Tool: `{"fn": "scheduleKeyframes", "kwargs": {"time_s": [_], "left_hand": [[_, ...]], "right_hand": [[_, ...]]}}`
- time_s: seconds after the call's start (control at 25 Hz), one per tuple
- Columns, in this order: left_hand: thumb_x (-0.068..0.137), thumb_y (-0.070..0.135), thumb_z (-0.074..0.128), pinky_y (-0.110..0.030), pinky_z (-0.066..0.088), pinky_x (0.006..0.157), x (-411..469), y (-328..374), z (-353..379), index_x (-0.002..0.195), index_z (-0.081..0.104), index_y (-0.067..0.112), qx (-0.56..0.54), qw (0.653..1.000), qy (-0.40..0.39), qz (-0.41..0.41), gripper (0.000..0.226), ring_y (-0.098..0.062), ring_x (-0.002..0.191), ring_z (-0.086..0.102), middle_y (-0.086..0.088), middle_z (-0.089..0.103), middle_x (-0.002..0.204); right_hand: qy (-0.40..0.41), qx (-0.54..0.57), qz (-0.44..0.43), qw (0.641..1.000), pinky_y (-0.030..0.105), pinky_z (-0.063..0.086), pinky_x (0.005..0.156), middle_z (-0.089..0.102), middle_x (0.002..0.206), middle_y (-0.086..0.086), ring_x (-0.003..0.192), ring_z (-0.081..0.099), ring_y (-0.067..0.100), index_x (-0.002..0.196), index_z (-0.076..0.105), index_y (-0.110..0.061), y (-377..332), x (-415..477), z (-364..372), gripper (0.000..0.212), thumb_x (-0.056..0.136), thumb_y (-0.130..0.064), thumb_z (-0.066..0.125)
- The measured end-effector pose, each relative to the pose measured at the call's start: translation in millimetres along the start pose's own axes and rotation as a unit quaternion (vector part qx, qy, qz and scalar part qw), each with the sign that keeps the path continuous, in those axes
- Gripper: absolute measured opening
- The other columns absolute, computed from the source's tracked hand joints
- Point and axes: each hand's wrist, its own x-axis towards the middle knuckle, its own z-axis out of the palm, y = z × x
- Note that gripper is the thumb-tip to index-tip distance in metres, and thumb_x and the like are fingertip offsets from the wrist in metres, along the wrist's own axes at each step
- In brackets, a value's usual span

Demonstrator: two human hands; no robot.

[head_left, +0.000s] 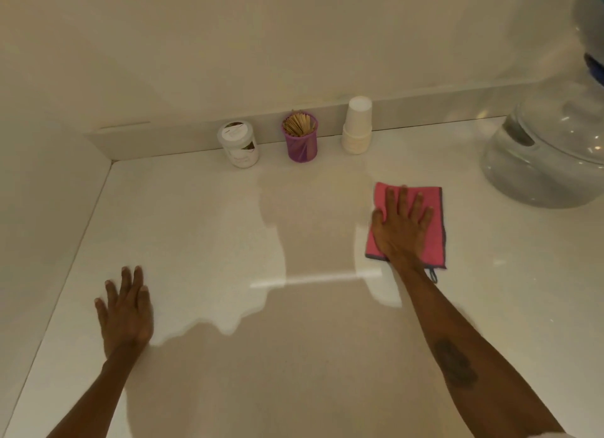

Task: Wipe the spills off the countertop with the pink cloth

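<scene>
Toward the worktop's [202, 228] right side, the pink cloth [434, 238] lies flat under the right hand [400, 230], fingers spread and pressing; near the left edge, the left hand [125, 310] rests open, palm down.

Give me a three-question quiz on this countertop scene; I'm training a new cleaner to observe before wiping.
1. True or false: the right hand lies flat on the pink cloth.
2. Which item stands between the white jar and the stack of paper cups?
A) a soap bottle
B) the purple cup of wooden sticks
C) a sponge
3. Fill in: the left hand rests open on the bare ____, holding nothing.

Key: 1 true; 2 B; 3 countertop.
</scene>
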Motion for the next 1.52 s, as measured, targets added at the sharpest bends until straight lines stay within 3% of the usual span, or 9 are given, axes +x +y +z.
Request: {"fn": "scheduleKeyframes", "kwargs": {"time_s": [0.08, 0.24, 0.44, 0.68, 0.8, 0.92, 1.12, 1.32, 1.52], "left_hand": [[0.109, 0.029, 0.023, -0.045, -0.006, 0.123, 2, -1, 0, 0.16, 0.021, 0.02, 0.002, 1.0, 0.0, -0.004, 0.052, -0.037, 0.157, 0.007, -0.006, 0.017, 0.169], [0.106, 0.038, 0.016, -0.022, -0.027, 0.113, 1, -2, -1, 0.16, 0.022, 0.021, -0.002, 1.0, 0.009, -0.002, 0.057, -0.035, 0.157, 0.007, -0.003, 0.017, 0.169], [0.108, 0.031, 0.022, -0.05, -0.002, 0.127, 0, -2, 0, 0.16, 0.02, 0.02, -0.002, 1.0, 0.009, -0.013, 0.053, -0.033, 0.158, 0.005, -0.001, 0.015, 0.17], [0.108, 0.032, 0.02, -0.053, 0.0, 0.127, 2, -8, 2, 0.161, 0.017, 0.021, -0.007, 1.0, 0.003, -0.006, 0.054, -0.032, 0.158, 0.003, 0.001, 0.011, 0.17], [0.109, 0.031, 0.019, -0.052, -0.001, 0.127, 1, -11, 3, 0.161, 0.018, 0.02, -0.024, 1.0, -0.003, 0.004, 0.053, -0.033, 0.158, 0.003, -0.001, 0.012, 0.17], [0.109, 0.031, 0.018, -0.052, -0.003, 0.127, 2, -13, 1, 0.161, 0.017, 0.018, -0.042, 0.999, -0.011, 0.003, 0.053, -0.033, 0.158, 0.002, -0.002, 0.011, 0.17], [0.109, 0.031, 0.019, -0.053, -0.003, 0.125, -3, -12, -2, 0.161, 0.016, 0.018, -0.051, 0.998, -0.017, 0.017, 0.053, -0.035, 0.157, 0.004, -0.003, 0.011, 0.17], [0.109, 0.025, 0.025, -0.057, 0.002, 0.124, -2, -8, -1, 0.16, 0.021, 0.015, -0.026, 1.0, -0.01, 0.013, 0.052, -0.039, 0.156, 0.01, -0.007, 0.017, 0.169], [0.109, 0.023, 0.027, -0.062, 0.006, 0.121, -1, -10, 3, 0.159, 0.025, 0.014, -0.019, 1.0, -0.013, 0.016, 0.051, -0.043, 0.154, 0.013, -0.009, 0.021, 0.169]], "right_hand": [[-0.002, 0.016, -0.026, 1.0, 0.062, 0.003, 0.126, 0.005, 0.172, 0.013, 0.158, 0.001, 0.043, 0.164, 0.008, -0.016, -39, 11, 7, 0.067, 0.106, -0.045, 0.026], [-0.015, 0.024, -0.106, 0.994, 0.061, 0.006, 0.126, 0.012, 0.171, 0.014, 0.158, 0.006, 0.043, 0.163, 0.015, -0.015, -127, 5, 20, 0.067, 0.105, -0.044, 0.029], [-0.042, 0.016, -0.207, 0.977, 0.06, 0.004, 0.127, 0.008, 0.172, 0.013, 0.158, 0.002, 0.041, 0.164, 0.012, -0.017, -217, -16, 39, 0.067, 0.105, -0.044, 0.029], [-0.079, -0.037, -0.397, 0.914, 0.058, 0.001, 0.127, 0.01, 0.173, 0.008, 0.159, 0.002, 0.037, 0.164, 0.013, -0.024, -305, -82, 63, 0.065, 0.105, -0.044, 0.032], [-0.087, -0.085, -0.492, 0.862, 0.06, 0.006, 0.126, 0.011, 0.173, 0.003, 0.159, 0.005, 0.037, 0.163, 0.016, -0.03, -312, -131, 77, 0.061, 0.106, -0.047, 0.029], [-0.087, -0.086, -0.536, 0.835, 0.059, 0.004, 0.126, 0.013, 0.172, 0.0, 0.16, 0.004, 0.033, 0.163, 0.018, -0.032, -293, -185, 84, 0.059, 0.106, -0.047, 0.025], [-0.09, 0.02, -0.541, 0.836, 0.058, 0.007, 0.126, 0.028, 0.168, 0.0, 0.16, 0.011, 0.029, 0.159, 0.033, -0.032, -235, -272, 80, 0.059, 0.101, -0.045, 0.039], [-0.078, 0.017, -0.452, 0.888, 0.062, 0.014, 0.125, 0.032, 0.165, 0.002, 0.157, 0.017, 0.032, 0.157, 0.031, -0.029, -174, -294, 66, 0.06, 0.099, -0.043, 0.039], [-0.04, 0.009, -0.33, 0.943, 0.058, 0.002, 0.126, 0.018, 0.17, 0.002, 0.159, 0.007, 0.032, 0.161, 0.022, -0.031, -84, -278, 50, 0.062, 0.102, -0.043, 0.037]]}}
